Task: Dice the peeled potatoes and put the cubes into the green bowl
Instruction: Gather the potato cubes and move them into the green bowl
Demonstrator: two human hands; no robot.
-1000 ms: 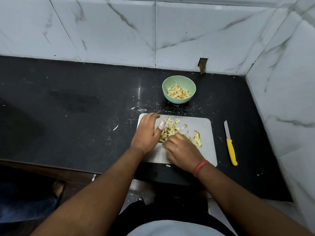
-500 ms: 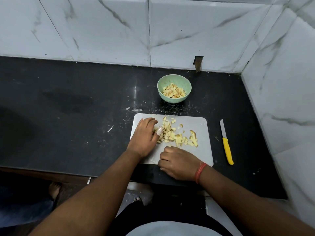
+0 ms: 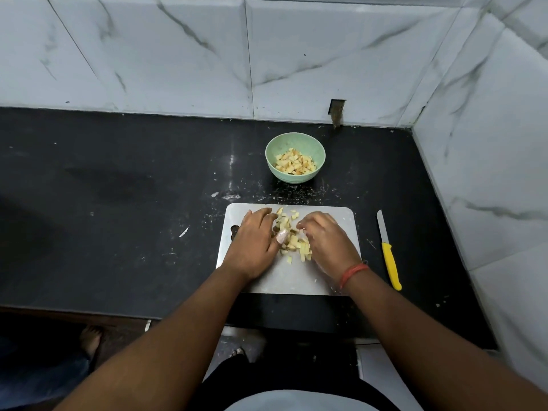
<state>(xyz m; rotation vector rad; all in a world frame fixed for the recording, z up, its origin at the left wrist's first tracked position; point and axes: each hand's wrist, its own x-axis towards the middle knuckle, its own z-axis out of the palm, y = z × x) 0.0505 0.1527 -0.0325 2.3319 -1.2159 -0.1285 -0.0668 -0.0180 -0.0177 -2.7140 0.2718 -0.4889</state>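
Note:
A heap of pale potato cubes lies on the grey cutting board. My left hand presses against the heap's left side, palm down and fingers cupped toward the cubes. On the heap's right side my right hand mirrors it, fingers curved inward against the cubes, so the heap is hemmed in between both hands. The green bowl stands on the black counter just beyond the board and holds several potato cubes.
A knife with a yellow handle lies on the counter right of the board, blade pointing away. White marble walls close the back and right sides. Potato scraps dot the counter between board and bowl. Bare counter stretches to the left.
My right hand has moved from the board's near edge up to the right side of the cubes. The scattered cubes are now pushed into a tighter heap between both hands.

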